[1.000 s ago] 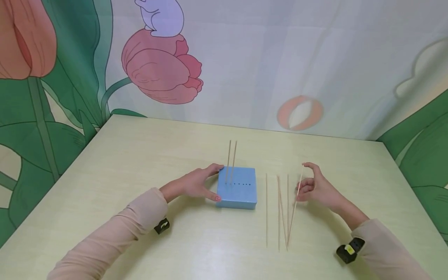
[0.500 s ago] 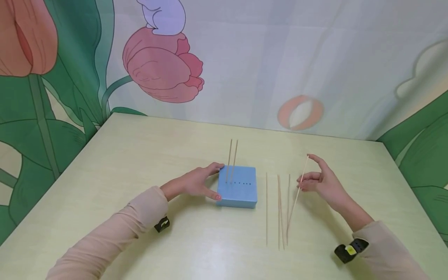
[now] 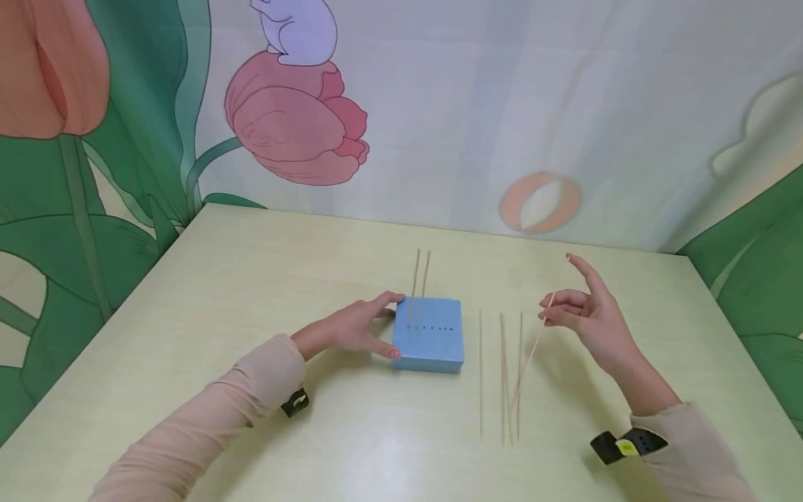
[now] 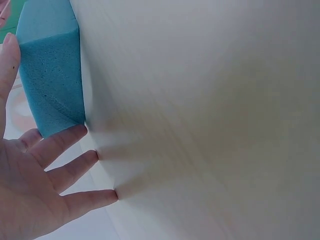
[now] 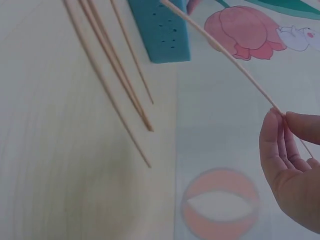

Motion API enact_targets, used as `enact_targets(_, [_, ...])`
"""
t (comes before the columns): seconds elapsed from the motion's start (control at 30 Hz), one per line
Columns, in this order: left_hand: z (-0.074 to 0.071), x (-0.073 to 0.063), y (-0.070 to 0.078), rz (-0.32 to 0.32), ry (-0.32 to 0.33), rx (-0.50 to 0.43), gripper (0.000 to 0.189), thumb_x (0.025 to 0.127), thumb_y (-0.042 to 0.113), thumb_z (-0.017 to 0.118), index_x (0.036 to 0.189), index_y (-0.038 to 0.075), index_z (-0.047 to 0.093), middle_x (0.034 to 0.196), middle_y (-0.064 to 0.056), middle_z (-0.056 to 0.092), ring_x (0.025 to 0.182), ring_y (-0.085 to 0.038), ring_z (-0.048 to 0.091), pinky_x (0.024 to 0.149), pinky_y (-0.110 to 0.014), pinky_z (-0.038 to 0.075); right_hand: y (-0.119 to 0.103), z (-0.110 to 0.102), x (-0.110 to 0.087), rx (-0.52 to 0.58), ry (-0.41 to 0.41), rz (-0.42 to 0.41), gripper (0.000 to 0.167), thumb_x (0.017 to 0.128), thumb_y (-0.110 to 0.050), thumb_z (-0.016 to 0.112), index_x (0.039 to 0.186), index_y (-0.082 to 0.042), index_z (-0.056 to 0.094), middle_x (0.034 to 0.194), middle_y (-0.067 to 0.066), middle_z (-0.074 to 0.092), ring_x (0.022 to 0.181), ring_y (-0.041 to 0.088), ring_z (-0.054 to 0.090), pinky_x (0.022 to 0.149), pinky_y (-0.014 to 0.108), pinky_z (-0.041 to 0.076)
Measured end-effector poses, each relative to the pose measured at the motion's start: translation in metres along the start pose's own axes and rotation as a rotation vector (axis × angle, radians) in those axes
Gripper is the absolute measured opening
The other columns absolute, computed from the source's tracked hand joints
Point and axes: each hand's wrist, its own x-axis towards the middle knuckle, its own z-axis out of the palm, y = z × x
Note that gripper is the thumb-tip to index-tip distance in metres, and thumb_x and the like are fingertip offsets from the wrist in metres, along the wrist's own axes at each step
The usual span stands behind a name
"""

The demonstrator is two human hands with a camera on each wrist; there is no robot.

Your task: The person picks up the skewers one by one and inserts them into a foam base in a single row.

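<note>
A blue foam block [image 3: 433, 348] with a row of small holes lies on the table, and two thin wooden skewers [image 3: 415, 280] stand upright in its left holes. My left hand [image 3: 353, 326] holds the block's left side between thumb and index finger; in the left wrist view the other fingers are spread, tips against the table. Between thumb and fingers, my right hand [image 3: 599, 324] pinches one skewer [image 5: 225, 55]. That skewer is tilted, its top by the raised index fingertip and its lower end near the loose skewers.
Several loose skewers [image 3: 481, 376] lie roughly parallel on the pale table [image 3: 314, 258], right of the block. A printed curtain [image 3: 439, 125] hangs behind the table's far edge. Each wrist wears a small dark camera [image 3: 627, 446].
My right hand has moved up and slightly away, lifting the pinched skewer, whose lower end has risen from among the loose ones. The left hand stays on the block.
</note>
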Motion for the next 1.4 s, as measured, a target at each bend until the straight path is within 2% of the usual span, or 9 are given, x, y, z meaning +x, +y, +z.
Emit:
enact_targets(0.17, [0.001, 0.002, 0.000, -0.015, -0.011, 0.008, 0.093, 0.072, 0.035, 0.077, 0.143, 0.016, 0.020, 0.136, -0.015, 0.044, 0.129, -0.029, 0.033, 0.104, -0.045, 0.025, -0.005, 0.004, -0.001, 0.027, 0.020, -0.039, 0.082, 0.085, 0.015, 0.052, 0.147, -0.018, 0.010, 0.085, 0.006, 0.063, 0.077, 0.016, 0.065, 0.068, 0.027, 0.052])
enact_targets(0.3, [0.001, 0.002, 0.001, -0.029, -0.013, 0.017, 0.093, 0.071, 0.035, 0.077, 0.142, 0.016, 0.020, 0.135, -0.015, 0.045, 0.129, -0.029, 0.034, 0.103, -0.045, 0.026, -0.011, 0.011, 0.000, -0.004, 0.066, -0.064, 0.079, 0.085, 0.012, 0.054, 0.146, -0.016, 0.013, 0.086, 0.004, 0.064, 0.076, 0.015, 0.065, 0.068, 0.027, 0.052])
enact_targets(0.4, [0.000, 0.002, 0.001, -0.031, -0.013, 0.024, 0.093, 0.071, 0.035, 0.077, 0.142, 0.016, 0.020, 0.135, -0.015, 0.045, 0.128, -0.029, 0.034, 0.103, -0.045, 0.026, -0.016, 0.018, 0.003, -0.036, 0.107, -0.087, 0.064, 0.084, 0.011, 0.057, 0.139, -0.008, 0.030, 0.086, 0.003, 0.064, 0.075, 0.014, 0.065, 0.067, 0.025, 0.052])
enact_targets(0.5, [0.000, 0.002, 0.001, -0.031, -0.013, 0.027, 0.093, 0.072, 0.035, 0.077, 0.143, 0.016, 0.020, 0.134, -0.016, 0.045, 0.128, -0.029, 0.034, 0.103, -0.046, 0.026, -0.021, 0.025, 0.006, -0.049, 0.136, -0.125, 0.042, 0.082, 0.012, 0.058, 0.121, -0.002, 0.048, 0.086, 0.003, 0.064, 0.074, 0.014, 0.065, 0.066, 0.025, 0.052])
enact_targets(0.6, [0.000, 0.001, 0.001, -0.034, -0.015, 0.029, 0.093, 0.071, 0.036, 0.077, 0.143, 0.016, 0.020, 0.135, -0.016, 0.045, 0.129, -0.030, 0.034, 0.103, -0.046, 0.026, -0.026, 0.033, 0.010, -0.040, 0.154, -0.171, 0.033, 0.080, 0.015, 0.058, 0.109, 0.000, 0.056, 0.084, 0.005, 0.064, 0.073, 0.014, 0.065, 0.065, 0.026, 0.052])
enact_targets(1.0, [0.001, 0.000, 0.002, -0.024, -0.012, 0.022, 0.093, 0.071, 0.035, 0.077, 0.142, 0.015, 0.021, 0.134, -0.016, 0.045, 0.128, -0.030, 0.035, 0.102, -0.046, 0.027, -0.038, 0.058, 0.026, -0.068, 0.159, -0.321, 0.032, 0.078, 0.019, 0.058, 0.107, 0.005, 0.059, 0.083, 0.004, 0.065, 0.071, 0.016, 0.064, 0.065, 0.027, 0.052])
enact_targets(1.4, [0.000, 0.000, 0.004, -0.011, -0.001, 0.025, 0.092, 0.071, 0.035, 0.077, 0.141, 0.014, 0.022, 0.133, -0.017, 0.047, 0.127, -0.031, 0.036, 0.101, -0.047, 0.028, -0.040, 0.086, 0.042, -0.130, 0.139, -0.348, 0.024, 0.079, 0.011, 0.064, 0.101, 0.003, 0.063, 0.081, 0.000, 0.065, 0.073, 0.013, 0.064, 0.068, 0.027, 0.052])
